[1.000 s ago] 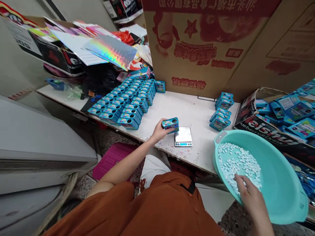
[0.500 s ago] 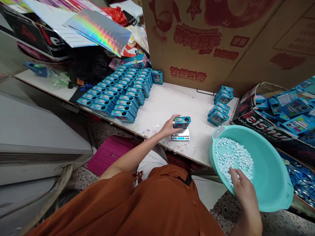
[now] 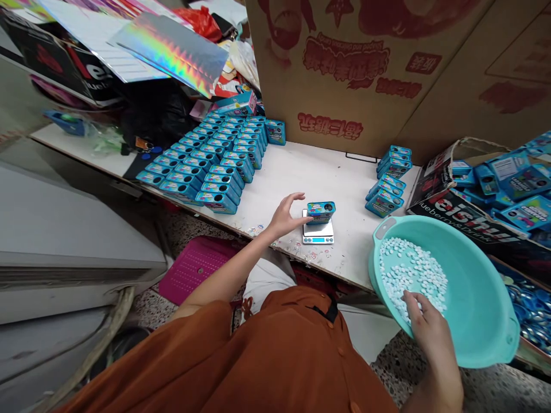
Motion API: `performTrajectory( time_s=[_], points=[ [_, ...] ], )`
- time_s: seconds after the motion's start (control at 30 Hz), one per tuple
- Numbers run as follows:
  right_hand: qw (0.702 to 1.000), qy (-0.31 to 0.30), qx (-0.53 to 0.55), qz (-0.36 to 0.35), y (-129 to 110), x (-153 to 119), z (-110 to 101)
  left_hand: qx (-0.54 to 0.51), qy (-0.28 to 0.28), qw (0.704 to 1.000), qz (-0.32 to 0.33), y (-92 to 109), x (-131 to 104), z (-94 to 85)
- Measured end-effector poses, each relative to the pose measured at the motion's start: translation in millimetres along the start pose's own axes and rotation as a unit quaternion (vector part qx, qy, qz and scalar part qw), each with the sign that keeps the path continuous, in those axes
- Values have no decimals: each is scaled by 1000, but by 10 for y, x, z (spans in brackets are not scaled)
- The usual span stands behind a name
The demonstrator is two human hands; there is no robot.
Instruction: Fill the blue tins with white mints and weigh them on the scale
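- While the left hand (image 3: pixel 284 218) has its fingers and thumb spread wide, the small blue box (image 3: pixel 321 212) stands on the shiny, flat top of the scale (image 3: pixel 318 231).
- That box has straight sides, rounded corners and a dark round spot on top. I can't tell if the thumb tip touches it.
- The table (image 3: pixel 301 178) is white and smooth, and the big box (image 3: pixel 344 86) behind is brown cardboard with red pictures.
- Half a second ago, the left hand was wrapped around the blue box; now the fingers have let go of it.
- The right hand (image 3: pixel 426 324) is still over the tub (image 3: pixel 473 304), its fingers bent and close together. I can't tell if they pinch anything.
- The tub is green, smooth and roundish, and has lots of little white bits (image 3: pixel 419 267) in it.
- The black carton (image 3: pixel 469 226) is full of jumbled blue packs (image 3: pixel 527 180).
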State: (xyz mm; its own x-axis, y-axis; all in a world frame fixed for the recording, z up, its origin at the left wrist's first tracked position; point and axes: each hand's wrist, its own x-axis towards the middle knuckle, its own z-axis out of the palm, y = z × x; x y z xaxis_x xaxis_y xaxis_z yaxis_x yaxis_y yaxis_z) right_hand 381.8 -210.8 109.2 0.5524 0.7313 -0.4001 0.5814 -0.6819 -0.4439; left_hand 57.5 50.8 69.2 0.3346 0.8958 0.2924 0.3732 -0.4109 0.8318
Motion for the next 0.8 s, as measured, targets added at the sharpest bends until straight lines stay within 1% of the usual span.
performTrajectory(
  time_s=[0.13,0.5,0.67,0.8],
  points=[
    [1000,-5,-3,9,-12,-4,-7,0,3,1000,4,18,11,-3],
    [1000,-5,3,-4,-14,-12,4,-3,-3,1000,-1,102,34,9],
    [1000,-15,17,7,13,18,-15,-2,3,1000,3,76,20,16],
    [1000,4,8,-8,18,102,-91,-2,15,1000,2,32,-36,-9]
  ],
)
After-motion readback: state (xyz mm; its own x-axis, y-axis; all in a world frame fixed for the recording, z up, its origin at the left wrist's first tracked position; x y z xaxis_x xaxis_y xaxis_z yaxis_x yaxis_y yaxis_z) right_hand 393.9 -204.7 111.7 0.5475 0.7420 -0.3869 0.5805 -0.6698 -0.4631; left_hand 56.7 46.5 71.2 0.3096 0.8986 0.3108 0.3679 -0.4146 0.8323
